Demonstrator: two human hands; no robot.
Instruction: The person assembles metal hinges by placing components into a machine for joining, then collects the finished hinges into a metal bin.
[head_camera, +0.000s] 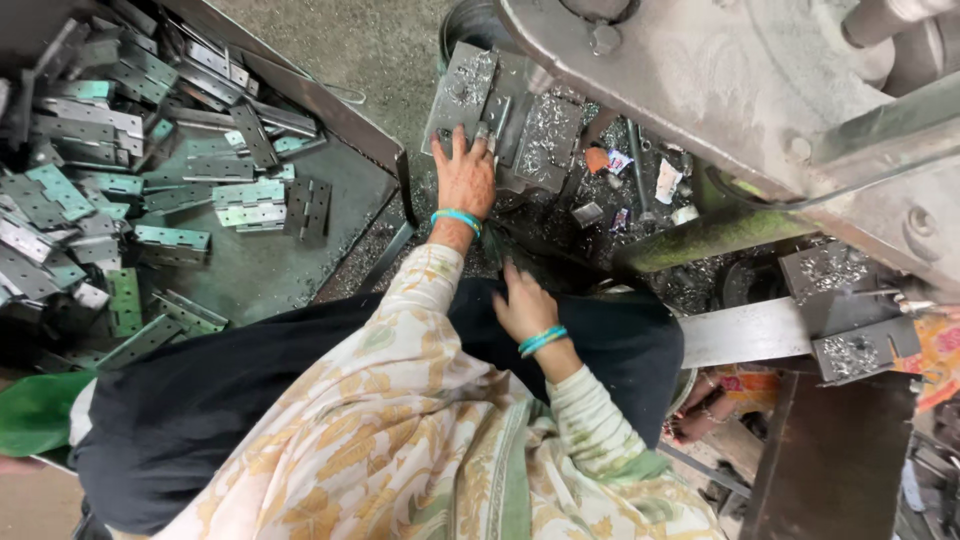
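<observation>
Workshop floor, grey and gritty with metal swarf, fills the background beneath a heavy press machine (760, 90) whose worn steel frame crosses the upper right. At the left stands a large metal tray (330, 110) heaped with flat hinges (110, 180), many tinted green, piled loosely so they lie within arm's reach. The person sits between tray and machine, a dark cloth (300, 380) over the lap and a patterned cream garment covering the arms. The left hand (465, 175), with a turquoise bangle (456, 217) at the wrist, is stretched forward with its fingers spread flat on a hinge plate (478, 135) that rests on the machine's work surface (545, 135), pressing it down, it seems, to keep it steady among the shavings. The right hand (523, 305), also bangled, lies lower near the lap with fingers loosely curled; whether it holds anything cannot be told, since the fingertips sink into shadow. Small scraps and wrappers (640, 175) lie beside the plates, and a bare foot (700, 415) of another person shows at the lower right.
</observation>
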